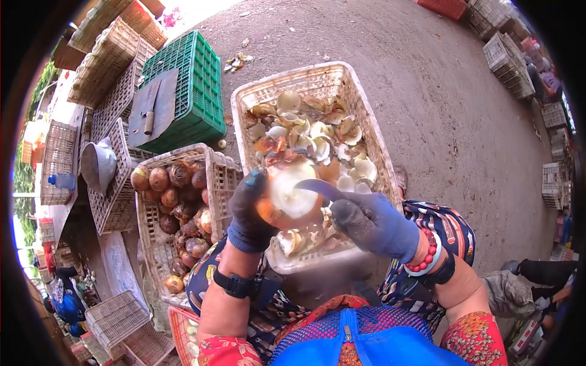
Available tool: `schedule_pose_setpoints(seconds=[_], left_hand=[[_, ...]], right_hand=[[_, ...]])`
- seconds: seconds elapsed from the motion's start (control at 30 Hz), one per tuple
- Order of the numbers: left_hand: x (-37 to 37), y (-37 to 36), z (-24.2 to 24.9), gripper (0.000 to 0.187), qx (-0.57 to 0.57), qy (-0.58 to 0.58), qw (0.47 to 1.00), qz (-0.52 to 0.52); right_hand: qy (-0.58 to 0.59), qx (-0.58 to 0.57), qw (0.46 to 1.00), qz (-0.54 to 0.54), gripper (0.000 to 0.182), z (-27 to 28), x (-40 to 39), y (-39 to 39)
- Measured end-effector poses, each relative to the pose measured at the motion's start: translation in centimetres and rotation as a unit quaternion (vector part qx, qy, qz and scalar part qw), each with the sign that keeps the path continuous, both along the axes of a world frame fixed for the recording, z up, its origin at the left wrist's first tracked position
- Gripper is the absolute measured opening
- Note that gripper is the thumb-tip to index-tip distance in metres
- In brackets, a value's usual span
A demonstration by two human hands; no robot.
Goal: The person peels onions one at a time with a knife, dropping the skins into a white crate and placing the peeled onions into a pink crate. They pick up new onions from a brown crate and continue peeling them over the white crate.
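My left hand [249,207], in a dark-palmed blue work glove, is closed around a partly peeled onion [292,192]. Its white flesh shows on top, while orange-brown skin still covers the lower side. In my right hand [372,222], gloved the same way, is a knife [320,188] whose curved blade lies against the onion's pale face. The handle is hidden in my fist. Directly beneath both hands stands a whitish plastic crate [361,91] holding many onion skins and cut scraps [323,134].
Left of me, another crate [149,244] holds unpeeled onions [183,201]. A green crate [204,91] with a dark board [155,107] on it stands beyond. Metal basin [99,165] and stacked crates line the left. A red crate [180,332] with peeled onions sits low left. People appear at right.
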State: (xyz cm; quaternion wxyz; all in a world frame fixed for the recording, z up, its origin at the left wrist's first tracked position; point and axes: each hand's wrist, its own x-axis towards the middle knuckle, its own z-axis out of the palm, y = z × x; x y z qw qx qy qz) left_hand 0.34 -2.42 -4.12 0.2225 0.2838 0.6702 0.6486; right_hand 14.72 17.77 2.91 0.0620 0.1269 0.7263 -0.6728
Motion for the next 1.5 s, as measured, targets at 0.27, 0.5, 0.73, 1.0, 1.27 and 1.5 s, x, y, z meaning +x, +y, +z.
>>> schedule_pose_setpoints(seconds=[0.27, 0.5, 0.73, 1.0, 1.27, 1.5], left_hand=[[0.1, 2.2, 0.1, 0.057, 0.104, -0.239, 0.965, 0.021], [-0.3, 2.6, 0.6, 0.058, 0.104, -0.328, 0.936, -0.076], [0.5, 1.1, -1.0, 0.038, 0.039, -0.218, 0.975, 0.032], [0.4, 2.8, -1.1, 0.035, 0.056, -0.253, 0.962, 0.088], [0.3, 1.3, -3.3, 0.062, -0.007, -0.237, 0.972, 0.013], [0.5, 2.9, 1.5, 0.039, 0.175, -0.418, 0.891, 0.017]], right_hand=[[0.017, 0.260, 0.965, -0.025, 0.027, 0.5, 0.3, -1.4], [-0.153, -0.091, 0.981, 0.075, 0.042, 0.3, 0.5, -0.5], [-0.129, -0.226, 0.952, 0.164, 0.041, -0.1, 0.6, -1.0], [0.132, 0.307, 0.940, -0.074, 0.016, -0.3, -0.4, 0.2], [0.014, 0.393, 0.913, -0.110, 0.010, -0.4, -1.2, 2.3], [0.138, 0.361, 0.921, -0.054, 0.014, -0.6, -0.7, 1.2]])
